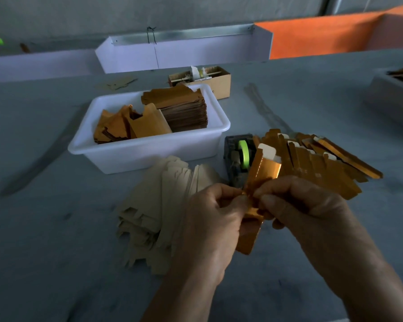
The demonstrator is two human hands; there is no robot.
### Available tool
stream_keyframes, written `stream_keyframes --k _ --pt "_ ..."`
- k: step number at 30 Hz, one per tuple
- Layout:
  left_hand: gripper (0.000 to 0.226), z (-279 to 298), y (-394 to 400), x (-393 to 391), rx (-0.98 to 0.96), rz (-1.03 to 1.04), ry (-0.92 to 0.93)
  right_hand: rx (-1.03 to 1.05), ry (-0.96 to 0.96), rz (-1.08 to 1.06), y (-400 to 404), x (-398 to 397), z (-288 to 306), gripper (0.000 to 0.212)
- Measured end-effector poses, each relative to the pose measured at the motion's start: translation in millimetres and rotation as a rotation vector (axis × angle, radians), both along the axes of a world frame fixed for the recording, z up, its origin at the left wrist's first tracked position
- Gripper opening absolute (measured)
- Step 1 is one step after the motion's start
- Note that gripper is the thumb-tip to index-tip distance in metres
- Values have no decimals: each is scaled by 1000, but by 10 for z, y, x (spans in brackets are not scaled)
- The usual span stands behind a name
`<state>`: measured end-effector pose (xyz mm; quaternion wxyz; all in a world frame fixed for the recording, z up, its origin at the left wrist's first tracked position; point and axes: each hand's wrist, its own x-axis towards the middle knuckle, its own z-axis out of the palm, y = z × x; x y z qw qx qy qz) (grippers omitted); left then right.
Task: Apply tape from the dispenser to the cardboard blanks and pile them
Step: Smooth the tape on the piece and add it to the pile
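Pretty dim in here overall, everything has a grey-blue cast. The bench (56, 228) looks murky and soft shadows sit under the white tub (149, 156) at about 10 o'clock. Brightest spots are the orange panel (323, 38) up at 1 o'clock and the green tape roll (244, 154), which almost glows. There's a small glare patch on the gold blank (264, 169) near centre. Both the left hand (209, 219) and right hand (307, 205) are dark and a bit smeared with motion blur. Wide-angle bending shows at the edges, lines bowing at 9 and 3 o'clock, and the far background is soft.
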<state>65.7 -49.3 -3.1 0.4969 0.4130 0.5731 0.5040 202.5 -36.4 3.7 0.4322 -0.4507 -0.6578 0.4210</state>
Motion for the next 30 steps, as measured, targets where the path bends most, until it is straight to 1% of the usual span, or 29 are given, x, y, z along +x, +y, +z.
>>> stream_keyframes --k 1,3,6,10,16,18,21,23,27,30 --pt "5 13 -11 -4 2 -2 1 12 -49 2 0 -6 -2 20" --pt "5 16 -29 -14 14 -8 -1 39 -116 5 -4 -12 9 19" --pt "6 16 -45 -33 29 -37 -34 65 -169 16 10 -8 33 19" --pt "7 21 -62 -54 32 -85 -74 73 -240 -12 30 -7 63 36" --pt "15 12 -59 -101 4 -132 -125 54 -276 -74 18 -55 38 27" --pt "22 -13 -66 -91 11 -119 -102 79 -306 -99 7 -81 31 26" --pt "15 -54 -73 -85 24 -80 -35 90 -381 -141 -7 -131 27 26" --pt "16 -75 -80 -70 45 -48 -1 80 -427 -161 -8 -148 32 26" --pt "18 -87 -119 17 155 71 71 106 -507 -218 -24 -176 58 28" --pt "16 -104 -151 73 226 127 187 112 -525 -243 -47 -211 80 30"
